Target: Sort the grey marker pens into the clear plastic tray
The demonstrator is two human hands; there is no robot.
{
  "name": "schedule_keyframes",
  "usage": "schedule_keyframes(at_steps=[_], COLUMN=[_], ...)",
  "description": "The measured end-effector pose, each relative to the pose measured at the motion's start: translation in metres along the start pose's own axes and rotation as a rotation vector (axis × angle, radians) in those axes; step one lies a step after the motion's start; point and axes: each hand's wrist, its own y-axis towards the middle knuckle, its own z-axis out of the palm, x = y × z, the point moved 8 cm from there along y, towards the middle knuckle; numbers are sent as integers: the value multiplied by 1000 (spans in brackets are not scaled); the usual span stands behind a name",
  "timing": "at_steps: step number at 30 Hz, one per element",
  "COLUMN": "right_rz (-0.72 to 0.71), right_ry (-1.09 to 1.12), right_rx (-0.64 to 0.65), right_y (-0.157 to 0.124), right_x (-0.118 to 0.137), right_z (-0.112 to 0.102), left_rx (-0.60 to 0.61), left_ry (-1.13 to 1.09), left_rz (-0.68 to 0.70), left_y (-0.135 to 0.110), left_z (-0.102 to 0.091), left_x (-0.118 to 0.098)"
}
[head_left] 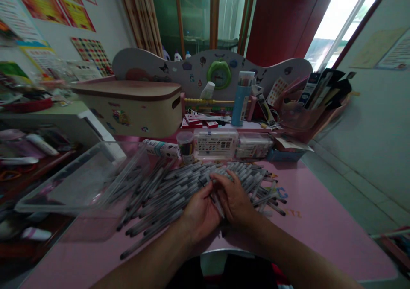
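Note:
Over the near middle of the pink table, my left hand and my right hand are together, fingers curled. Between them is a slim grey pen, its lower end slanting toward me; both hands close around it. Just beyond and beside my hands, a wide heap of grey pens with dark ends covers the table. To the left, a clear plastic bin lies tilted with its opening toward me, and some pens are seen through its side.
Behind the heap stand a clear cup of pens, a clear plastic case and a small patterned box. A lidded cream bin, a blue cylinder and a pink holder sit on the raised back shelf.

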Motion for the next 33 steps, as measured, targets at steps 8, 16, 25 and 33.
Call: schedule_keyframes(at_steps=[8,16,25,33], right_rz=[-49,29,111,125], right_ry=[-124,-69,-56,-75], right_rx=[156,-31,-75,-103], right_y=[1,-1,-4,-2], right_x=[7,-11,-28,-34], right_z=[6,-21,-30,-36], left_rx=[-15,-139,-76,-598], left_ry=[53,219,756,1688], left_rz=[7,125,448,858], left_y=[0,-15,-113,-164], left_z=[-6,4,30,22], left_x=[0,-29,-148,-317])
